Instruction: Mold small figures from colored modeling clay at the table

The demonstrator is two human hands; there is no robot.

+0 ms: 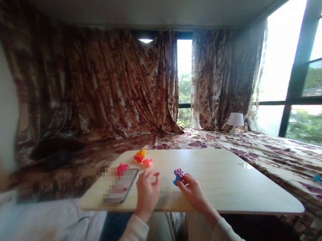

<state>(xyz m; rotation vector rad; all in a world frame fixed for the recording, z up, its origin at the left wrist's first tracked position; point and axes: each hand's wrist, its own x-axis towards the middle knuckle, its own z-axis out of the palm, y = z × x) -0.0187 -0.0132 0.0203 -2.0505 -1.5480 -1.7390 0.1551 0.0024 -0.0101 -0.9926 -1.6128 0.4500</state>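
My right hand grips a small blue modelling-clay figure between thumb and fingers, just above the table. Pink dots cover the figure's rounded top. To its left, my left hand hovers over the table with thumb and forefinger brought together in a pinch. Whatever may be between those fingertips is too small to make out. Beside the left hand lies a phone, partly blurred by pixelation. Both hands are apart from each other.
Orange clay, red clay and pink-red clay lie at the far left of the pale table. Darker pink clay sits by the phone. A white lamp stands beyond, near windows and patterned curtains.
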